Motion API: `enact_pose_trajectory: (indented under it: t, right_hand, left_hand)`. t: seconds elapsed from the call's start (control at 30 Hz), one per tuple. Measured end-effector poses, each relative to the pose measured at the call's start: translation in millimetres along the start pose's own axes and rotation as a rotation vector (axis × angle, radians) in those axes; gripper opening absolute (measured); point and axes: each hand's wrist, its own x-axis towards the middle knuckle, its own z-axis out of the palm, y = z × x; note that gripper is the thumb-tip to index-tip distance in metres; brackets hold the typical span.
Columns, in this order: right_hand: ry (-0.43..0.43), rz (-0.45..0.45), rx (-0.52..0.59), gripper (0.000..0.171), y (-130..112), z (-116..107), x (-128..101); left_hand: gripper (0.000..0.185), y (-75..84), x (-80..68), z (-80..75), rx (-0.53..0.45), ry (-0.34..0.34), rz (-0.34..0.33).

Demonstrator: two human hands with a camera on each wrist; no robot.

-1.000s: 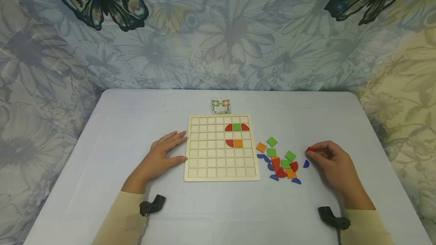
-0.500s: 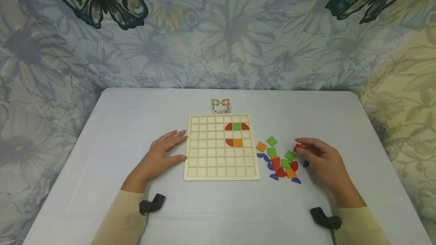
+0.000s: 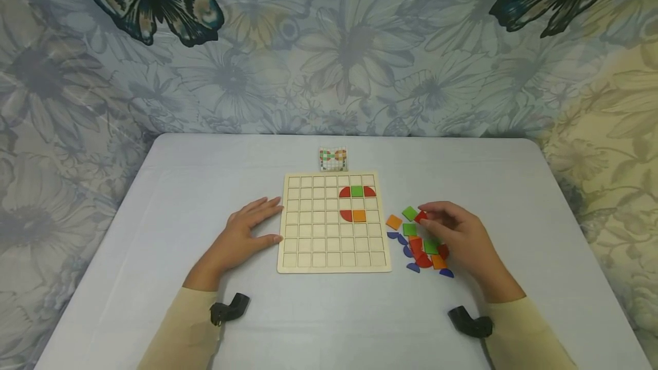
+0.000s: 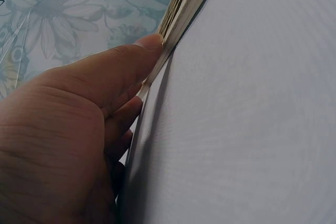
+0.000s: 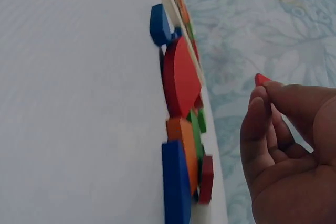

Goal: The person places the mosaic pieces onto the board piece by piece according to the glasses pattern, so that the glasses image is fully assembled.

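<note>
The right hand [image 3: 454, 236] pinches a small red piece [image 3: 420, 216] in its fingertips, held just above the pile of loose pieces [image 3: 424, 247]. The pinch is only on the tip, so the piece could slip and fall into the pile. The left hand [image 3: 247, 234] lies flat and relaxed, holding nothing, thumb touching the wooden board [image 3: 334, 244]. If it pushes, the board could slide and shake the pieces [image 3: 357, 192] already in their squares.

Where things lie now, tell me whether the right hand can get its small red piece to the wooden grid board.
Probably yes: the right hand pinches the small red piece above the loose pile, nothing standing between it and the wooden grid board.
</note>
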Motion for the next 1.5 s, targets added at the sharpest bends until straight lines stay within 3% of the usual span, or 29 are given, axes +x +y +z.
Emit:
enact_pose_trajectory:
  t: [0.5,0.7,0.9,1.13,1.5]
  right_hand:
    - [-0.088,0.001,0.197,0.015,-22,28,19]
    - [-0.109,0.036,0.204,0.014,-30,39,24]
    - [-0.117,0.061,0.183,0.011,-32,52,32]
    - [-0.115,0.092,0.080,0.007,-30,65,41]
    - [-0.111,0.139,0.009,0.009,-29,73,46]
  left_hand:
    - [0.071,-1.5,-0.4,1.1,-0.001,0.004,0.010]
    - [0.071,-0.5,0.2,0.1,0.000,-0.001,0.006]
    - [0.071,-1.3,0.2,-0.3,0.001,0.000,0.010]
    - [0.071,-2.2,0.2,-0.1,0.002,0.001,0.012]
    - [0.071,-0.2,-0.5,-0.3,-0.002,0.002,0.006]
